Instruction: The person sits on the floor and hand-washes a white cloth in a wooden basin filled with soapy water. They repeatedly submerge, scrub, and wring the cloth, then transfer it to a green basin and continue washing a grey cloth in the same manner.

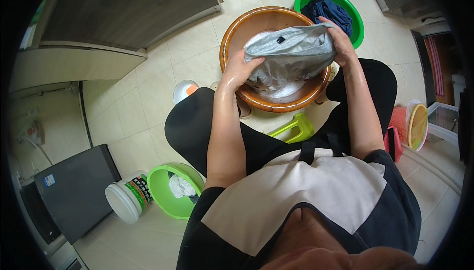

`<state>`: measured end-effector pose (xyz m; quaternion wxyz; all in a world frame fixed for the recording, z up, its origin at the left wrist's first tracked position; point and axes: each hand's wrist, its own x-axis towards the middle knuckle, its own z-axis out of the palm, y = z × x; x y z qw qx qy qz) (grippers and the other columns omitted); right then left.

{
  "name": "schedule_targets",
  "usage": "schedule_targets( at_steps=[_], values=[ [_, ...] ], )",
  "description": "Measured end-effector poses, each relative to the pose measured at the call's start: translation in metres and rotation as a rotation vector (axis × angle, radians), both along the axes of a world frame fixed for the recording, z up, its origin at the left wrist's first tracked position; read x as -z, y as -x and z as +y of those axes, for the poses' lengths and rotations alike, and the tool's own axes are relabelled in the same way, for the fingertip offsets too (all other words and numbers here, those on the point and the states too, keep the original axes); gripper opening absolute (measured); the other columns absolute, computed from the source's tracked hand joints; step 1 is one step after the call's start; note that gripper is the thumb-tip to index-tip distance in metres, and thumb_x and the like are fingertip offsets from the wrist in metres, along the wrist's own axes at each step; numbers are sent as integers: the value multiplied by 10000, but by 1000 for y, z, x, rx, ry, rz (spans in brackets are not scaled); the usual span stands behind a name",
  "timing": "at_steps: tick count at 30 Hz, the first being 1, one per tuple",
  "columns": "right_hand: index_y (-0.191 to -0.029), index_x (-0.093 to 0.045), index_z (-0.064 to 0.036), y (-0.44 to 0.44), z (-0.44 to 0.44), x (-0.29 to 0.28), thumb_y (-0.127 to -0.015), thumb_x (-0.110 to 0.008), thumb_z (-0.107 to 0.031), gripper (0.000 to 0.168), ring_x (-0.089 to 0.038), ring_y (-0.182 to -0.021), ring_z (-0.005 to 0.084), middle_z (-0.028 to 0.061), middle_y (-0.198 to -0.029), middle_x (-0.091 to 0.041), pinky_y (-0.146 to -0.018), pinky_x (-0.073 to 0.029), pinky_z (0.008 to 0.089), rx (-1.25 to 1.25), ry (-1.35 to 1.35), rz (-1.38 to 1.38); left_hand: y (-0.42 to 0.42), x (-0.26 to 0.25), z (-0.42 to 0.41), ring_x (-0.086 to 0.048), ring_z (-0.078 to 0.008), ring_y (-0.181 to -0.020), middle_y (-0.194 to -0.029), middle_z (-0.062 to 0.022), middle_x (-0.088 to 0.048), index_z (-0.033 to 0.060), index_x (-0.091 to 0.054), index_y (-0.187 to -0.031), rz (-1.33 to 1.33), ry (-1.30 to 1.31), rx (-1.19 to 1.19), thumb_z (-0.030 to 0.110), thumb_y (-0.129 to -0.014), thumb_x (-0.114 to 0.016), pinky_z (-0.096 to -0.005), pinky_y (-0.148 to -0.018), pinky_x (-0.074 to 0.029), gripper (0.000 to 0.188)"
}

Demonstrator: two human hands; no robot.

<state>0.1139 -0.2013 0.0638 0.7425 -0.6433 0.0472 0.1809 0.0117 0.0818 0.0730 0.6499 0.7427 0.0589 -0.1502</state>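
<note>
Between my hands a wet light-grey garment (pixel 292 49) is stretched wide by its opening, with a small dark label inside the edge. My left hand (pixel 239 68) pinches the left end, thumb over the hem. At the other end, my right hand (pixel 339 42) grips the fabric with fingers behind it. The garment's lower part hangs into a brown glazed basin (pixel 231 36). White suds (pixel 283 91) show in the basin below the cloth. Both hands and forearms look wet.
A green basin (pixel 358 18) holds dark blue clothes (pixel 327 12). Left are a small bowl (pixel 179 93) with an orange piece, a light-green basin (pixel 159 199) with a white cloth (pixel 180 186), and a white bucket (pixel 124 201). A lime-green plastic stool (pixel 301 127) sits between my legs.
</note>
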Motion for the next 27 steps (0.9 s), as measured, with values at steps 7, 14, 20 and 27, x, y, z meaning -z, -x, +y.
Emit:
schedule_targets(
  at_steps=[7,14,20,27],
  values=[
    [-1137,-562,-90,23,19,-4,-819,-616,-233,353,-562,-931,119,47,-1033,-600,-803,-461,265,-439,18,99,-6,33,-14,-545,-199,-986,-1062,-112,-576,-25,-495,-1135,30,663,-412,290,-896,-525,-331,-841,-442,396],
    [-840,-625,-62,116,135,-27,-766,-641,-239,192,-597,-658,204,98,-706,-603,-622,-473,312,-242,437,-838,3,83,-45,-540,-191,-822,-934,-55,-541,82,-511,-1024,360,1187,-378,518,-877,-438,-288,-676,-474,465],
    [-701,-554,-48,34,123,13,-796,-583,-380,347,-569,-607,371,191,-631,-576,-561,-461,448,-54,865,-935,-1,54,-72,-548,-218,-972,-1103,-107,-542,3,-461,-1181,300,853,-532,409,-901,-451,-341,-814,-464,494],
    [-939,-647,-12,-6,46,44,-794,-575,-520,534,-597,-760,184,112,-802,-647,-724,-449,300,69,649,-223,-9,40,-34,-574,-245,-977,-1093,-131,-575,-28,-486,-1150,208,774,-435,375,-893,-501,-381,-857,-461,478]
  ],
)
